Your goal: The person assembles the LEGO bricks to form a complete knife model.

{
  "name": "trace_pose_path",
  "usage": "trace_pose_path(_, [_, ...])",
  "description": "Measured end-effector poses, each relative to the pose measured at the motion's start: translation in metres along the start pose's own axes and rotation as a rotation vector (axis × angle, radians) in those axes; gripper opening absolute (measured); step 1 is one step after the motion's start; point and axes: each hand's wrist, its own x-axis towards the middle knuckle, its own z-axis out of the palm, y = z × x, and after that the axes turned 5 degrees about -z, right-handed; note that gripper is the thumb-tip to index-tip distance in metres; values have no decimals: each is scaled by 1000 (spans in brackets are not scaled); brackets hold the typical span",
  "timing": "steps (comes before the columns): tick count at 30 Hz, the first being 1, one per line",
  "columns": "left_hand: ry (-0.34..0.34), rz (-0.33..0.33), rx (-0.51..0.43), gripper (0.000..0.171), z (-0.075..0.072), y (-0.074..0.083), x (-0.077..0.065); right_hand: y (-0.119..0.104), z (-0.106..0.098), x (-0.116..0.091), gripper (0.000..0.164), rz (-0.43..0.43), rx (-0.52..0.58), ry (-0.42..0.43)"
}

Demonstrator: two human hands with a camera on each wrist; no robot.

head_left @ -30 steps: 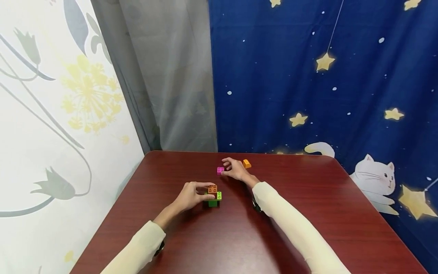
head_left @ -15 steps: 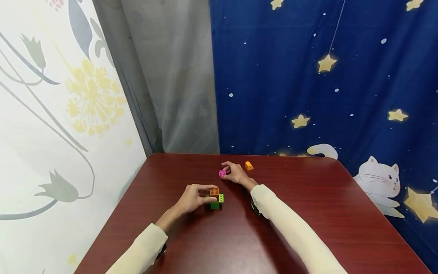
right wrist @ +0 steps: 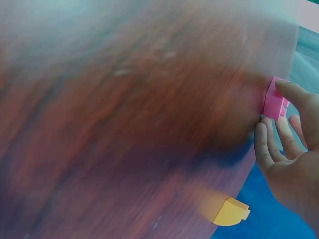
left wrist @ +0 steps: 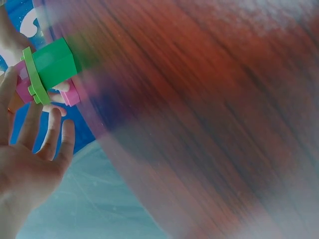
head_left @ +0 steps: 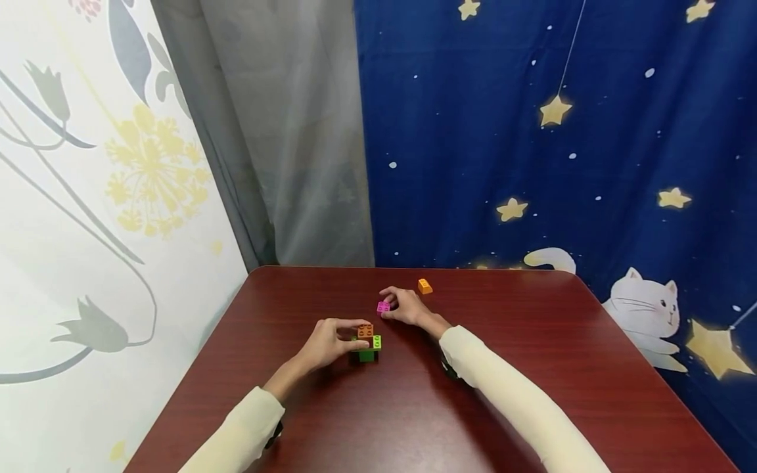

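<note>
A small stack of toy building bricks stands on the table: a green brick at the bottom, a lime plate over it, a reddish-purple layer above that, and an orange-brown brick on top. From the left side my left hand holds the stack's upper part between thumb and fingers. Just beyond the stack, my right hand pinches a pink brick between thumb and fingertips. In the head view its studs face up. Whether the pink brick still touches the table is unclear.
A yellow-orange sloped brick lies near the far edge of the dark red table, behind the right hand. A grey curtain and a blue starry curtain hang past that edge. A pale floral curtain runs along the left.
My right hand has closed on the pink brick and drawn it slightly toward me, away from the sloped brick. The left hand stays at the stack. The head view has shifted a little.
</note>
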Motion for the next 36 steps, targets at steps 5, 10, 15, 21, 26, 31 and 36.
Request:
trace_pose_path(5, [-1,4,-8,41,0,1,0,-2,-4,-11,53,-31,10,-14])
trace_pose_path(10, [4,7,-1,41,-2,1,0,-2,-8,-21,53,-69,19,-46])
trace_pose_path(15, [11,-1,17,41,-3,1,0,-4,-11,-31,52,-96,32,-68])
trace_pose_path(21, [11,-19,33,42,-4,1,-2,-9,-16,-41,51,-159,25,-46])
trace_pose_path(26, [6,-20,20,42,-4,2,-4,-17,-25,-48,50,-169,46,-35])
trace_pose_path(31, [0,-11,7,42,-3,3,-4,-24,-35,-53,49,-184,93,-16])
trace_pose_path(36, [5,-17,-2,42,-1,4,-3,-30,-44,-56,47,-208,100,0])
